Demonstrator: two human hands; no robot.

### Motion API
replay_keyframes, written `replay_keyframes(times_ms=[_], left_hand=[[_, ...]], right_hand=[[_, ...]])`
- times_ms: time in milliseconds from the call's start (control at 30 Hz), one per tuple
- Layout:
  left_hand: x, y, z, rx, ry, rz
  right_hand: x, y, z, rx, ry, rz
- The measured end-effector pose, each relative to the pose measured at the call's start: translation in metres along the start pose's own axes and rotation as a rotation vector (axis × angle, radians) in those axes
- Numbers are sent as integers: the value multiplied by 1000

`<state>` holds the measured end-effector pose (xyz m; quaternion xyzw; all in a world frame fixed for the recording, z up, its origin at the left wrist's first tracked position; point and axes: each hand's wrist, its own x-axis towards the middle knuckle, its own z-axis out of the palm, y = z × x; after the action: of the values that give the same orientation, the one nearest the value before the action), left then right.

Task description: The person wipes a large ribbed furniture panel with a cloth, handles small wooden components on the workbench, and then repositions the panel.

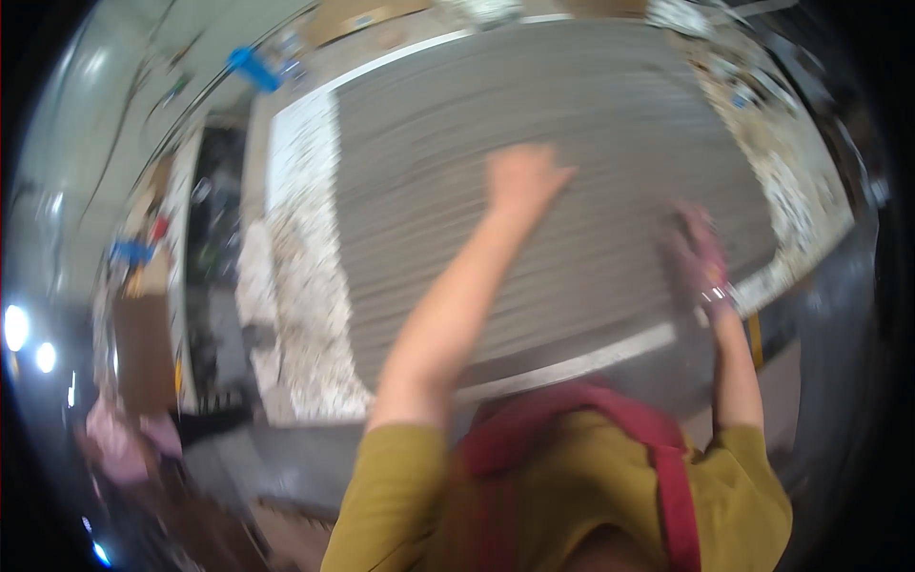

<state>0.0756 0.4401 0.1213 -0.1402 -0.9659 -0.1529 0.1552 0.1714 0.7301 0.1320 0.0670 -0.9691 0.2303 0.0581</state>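
Both arms reached up over a large grey ridged slab. The left hand lay flat against it, fingers blurred; the right hand pressed near its right edge.

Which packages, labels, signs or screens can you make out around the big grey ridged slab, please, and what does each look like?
Brown cardboard box: top edge, beyond the grey ridged slab; flat, tan, blurred.
Blue container: upper left, small, bright blue, tilted.
Blue package: far left among clutter, small, blurred.
No sign or screen is clearly in view.
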Motion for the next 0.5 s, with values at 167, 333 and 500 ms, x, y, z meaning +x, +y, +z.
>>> replay_keyframes(times_ms=[167, 333, 500], left_hand=[[29, 15, 25, 134, -211, -118], [7, 24, 23, -224, -142, -309], [17, 12, 15, -80, 98, -161]], right_hand=[[-18, 54, -4, -18, 76, -140], [-8, 72, 0, 7, 13, -220], [-10, 85, 5, -89, 35, -272]])
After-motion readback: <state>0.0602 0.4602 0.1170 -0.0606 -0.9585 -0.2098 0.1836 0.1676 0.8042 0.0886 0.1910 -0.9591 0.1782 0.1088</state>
